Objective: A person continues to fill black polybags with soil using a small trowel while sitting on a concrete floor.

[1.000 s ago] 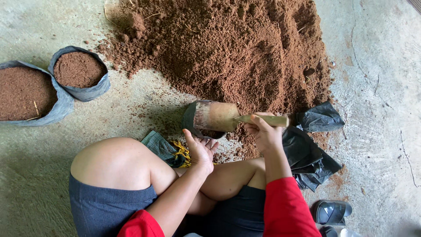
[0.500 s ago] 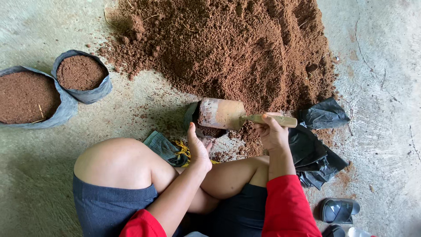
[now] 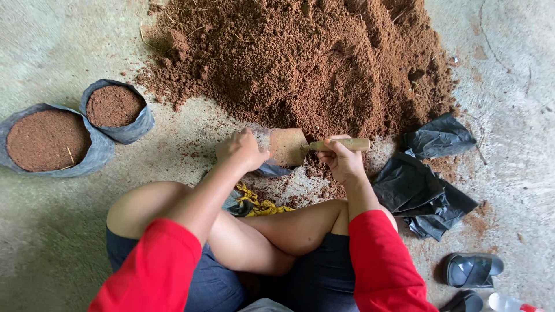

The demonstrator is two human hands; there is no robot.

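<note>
Now the right hand (image 3: 342, 163), just right of the frame's centre, has its fingers wrapped tight around the wooden handle of a trowel (image 3: 312, 145), its blade pointing left. Beside the blade, the left hand (image 3: 241, 149) is curled shut on the rim of a dark bag (image 3: 270, 169), below the soil heap (image 3: 300, 58).

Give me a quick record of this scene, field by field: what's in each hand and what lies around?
Setting: person sitting cross-legged on a concrete floor
Right hand: grips the wooden handle of a trowel
Left hand: holds a dark grow bag beside the trowel blade
Ahead: big soil pile
Left side: two filled bags, upright
Right side: empty black bags, sandals
</note>
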